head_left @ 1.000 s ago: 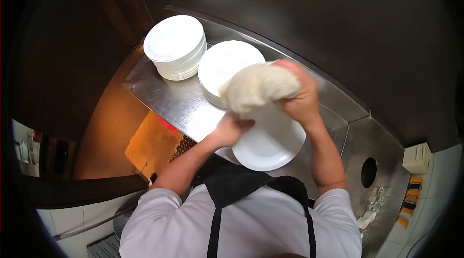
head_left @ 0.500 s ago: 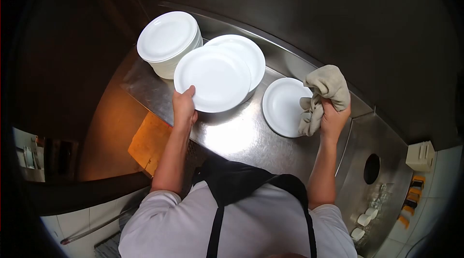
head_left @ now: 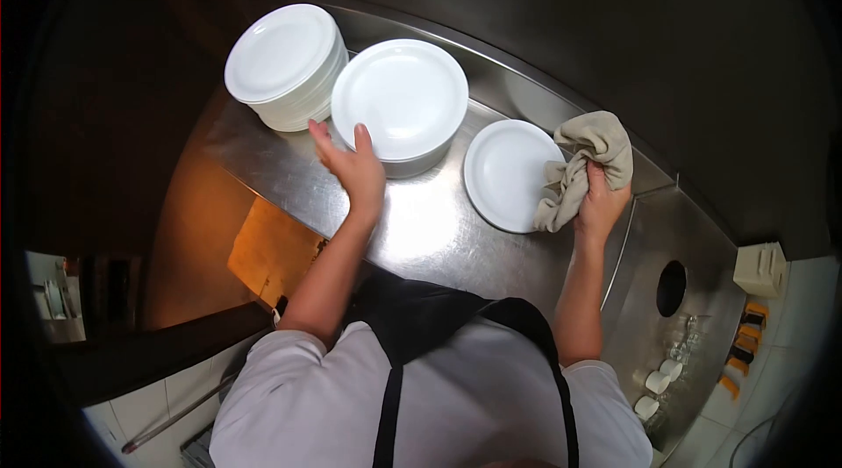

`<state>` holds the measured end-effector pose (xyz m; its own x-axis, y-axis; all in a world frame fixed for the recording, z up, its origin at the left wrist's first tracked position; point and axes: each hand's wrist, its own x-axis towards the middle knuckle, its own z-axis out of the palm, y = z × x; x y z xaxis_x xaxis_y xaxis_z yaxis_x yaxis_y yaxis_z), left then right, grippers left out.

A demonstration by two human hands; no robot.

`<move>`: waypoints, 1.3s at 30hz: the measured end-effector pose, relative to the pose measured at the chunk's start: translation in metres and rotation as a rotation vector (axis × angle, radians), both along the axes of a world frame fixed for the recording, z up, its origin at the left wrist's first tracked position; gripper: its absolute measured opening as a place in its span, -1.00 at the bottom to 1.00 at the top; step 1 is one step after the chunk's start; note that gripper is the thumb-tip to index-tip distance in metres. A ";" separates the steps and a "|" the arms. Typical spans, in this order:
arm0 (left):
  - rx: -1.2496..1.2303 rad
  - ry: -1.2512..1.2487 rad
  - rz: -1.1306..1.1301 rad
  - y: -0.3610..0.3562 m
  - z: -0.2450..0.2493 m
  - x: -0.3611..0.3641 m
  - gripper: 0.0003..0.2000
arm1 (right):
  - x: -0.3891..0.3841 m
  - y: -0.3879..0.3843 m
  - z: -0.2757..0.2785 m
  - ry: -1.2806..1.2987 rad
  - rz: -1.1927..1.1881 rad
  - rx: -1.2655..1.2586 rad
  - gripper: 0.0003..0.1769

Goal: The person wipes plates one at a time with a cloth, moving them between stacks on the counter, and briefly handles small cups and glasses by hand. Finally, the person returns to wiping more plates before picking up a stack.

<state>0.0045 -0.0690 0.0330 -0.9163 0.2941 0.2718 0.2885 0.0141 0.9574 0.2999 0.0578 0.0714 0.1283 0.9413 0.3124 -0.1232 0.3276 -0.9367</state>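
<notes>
My left hand (head_left: pixel 353 168) has its fingers apart and holds nothing, close at the front edge of the middle stack of white plates (head_left: pixel 403 98). A taller stack of white plates (head_left: pixel 285 56) stands left of it. In my right hand (head_left: pixel 600 205) is a bunched grey-beige cloth (head_left: pixel 598 145), gripped at its lower part. The cloth's loose end overlaps the right edge of a white plate (head_left: pixel 510 174) lying on the steel counter (head_left: pixel 438 244).
Right of the counter, a second steel surface has a round dark hole (head_left: pixel 672 288). White cups (head_left: pixel 658 382) and several glasses stand along it. A beige box (head_left: pixel 760 270) sits near the wall. An orange-lit panel (head_left: pixel 274 249) is below the counter at left.
The plate my left hand held now lies on the middle stack, let go. That hand has opened and moved slightly right. My right hand still grips the cloth.
</notes>
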 end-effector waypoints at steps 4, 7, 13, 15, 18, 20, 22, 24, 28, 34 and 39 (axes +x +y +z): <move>-0.103 0.091 -0.767 -0.045 -0.021 0.076 -0.42 | -0.004 0.007 -0.014 -0.130 -0.110 -0.014 -0.63; -0.525 -0.098 -0.906 -0.008 -0.056 0.108 -0.11 | -0.034 0.003 -0.019 -0.145 -0.074 0.029 -0.57; -0.656 0.031 -0.904 0.021 -0.077 0.110 -0.06 | -0.047 -0.007 -0.023 -0.509 -0.162 0.113 -0.31; -0.661 -0.077 -0.923 0.013 -0.074 0.100 -0.11 | -0.051 -0.024 -0.015 -0.845 0.155 0.241 -0.23; -0.716 -0.230 -1.138 -0.010 -0.046 0.081 -0.22 | -0.050 -0.045 -0.065 -1.198 0.887 0.443 -0.23; -0.615 0.050 -1.053 -0.022 -0.095 0.079 -0.33 | -0.056 -0.057 -0.081 -1.226 0.921 0.496 -0.34; -0.774 -0.420 -1.112 -0.013 -0.045 0.074 -0.34 | -0.060 -0.043 -0.083 -1.279 0.877 0.468 -0.38; -0.690 -0.485 -1.006 -0.014 -0.040 0.086 -0.39 | -0.062 -0.034 -0.087 -1.319 0.819 0.428 -0.39; -0.576 -0.549 -0.908 -0.014 -0.059 0.098 -0.41 | -0.050 -0.010 -0.088 -1.398 0.624 0.340 -0.39; -0.621 -0.539 -0.876 -0.012 -0.053 0.100 -0.45 | 0.004 0.002 -0.092 -1.516 0.223 0.124 -0.38; -0.555 -0.545 -0.888 -0.012 -0.060 0.094 -0.37 | 0.043 0.034 -0.071 -1.228 -0.089 0.031 -0.50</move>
<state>0.0988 -0.0810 -0.0270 -0.2869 0.8416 -0.4576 -0.0380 0.4673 0.8833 0.3428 0.0920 0.0006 -0.2029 0.9343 0.2930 0.8578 0.3139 -0.4070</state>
